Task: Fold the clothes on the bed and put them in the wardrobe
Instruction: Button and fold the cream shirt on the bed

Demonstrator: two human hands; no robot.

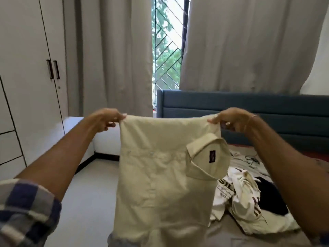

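Observation:
A cream button-up shirt [160,184] hangs in the air in front of me, folded lengthwise, its collar flopped over on the right side. My left hand [106,120] pinches its top left corner and my right hand [233,120] pinches its top right corner. Below and to the right, a heap of unfolded clothes [245,198] in white, grey and black lies on the bed [249,237]. The white wardrobe [30,82] stands at the left with its doors closed.
The bed's blue headboard [249,107] runs behind the shirt. Grey curtains [115,59] flank a barred window [167,47]. Pale floor [92,193] lies between bed and wardrobe, with a white low unit [106,138] against the wall.

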